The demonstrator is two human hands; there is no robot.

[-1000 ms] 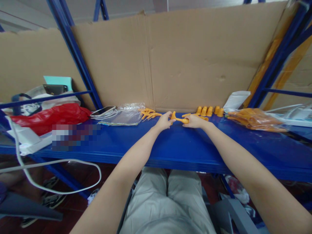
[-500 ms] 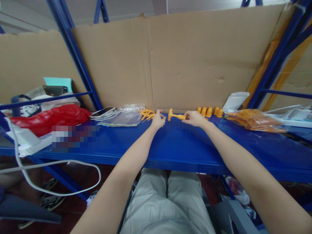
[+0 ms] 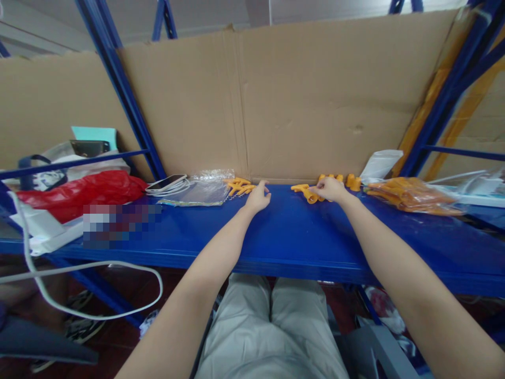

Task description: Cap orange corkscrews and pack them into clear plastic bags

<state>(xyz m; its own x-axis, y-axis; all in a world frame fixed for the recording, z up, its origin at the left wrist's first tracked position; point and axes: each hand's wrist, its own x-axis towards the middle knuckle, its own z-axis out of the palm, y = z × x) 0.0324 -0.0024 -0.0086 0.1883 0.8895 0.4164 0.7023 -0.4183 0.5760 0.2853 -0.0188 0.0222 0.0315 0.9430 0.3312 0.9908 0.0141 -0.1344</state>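
Now your right hand (image 3: 331, 189) grip clamps the orange part (image 3: 305, 192) on the shelf (image 3: 292, 231). Your left hand (image 3: 258, 198) grip is apart, beside the orange pieces (image 3: 239, 185).

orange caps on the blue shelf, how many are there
5. Two orange caps stand clear just right of the right hand; three tops show behind it, against the cardboard. The hand may hide more.

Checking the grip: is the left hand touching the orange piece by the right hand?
Apart. The head view shows bare blue shelf between the left hand and the orange piece.
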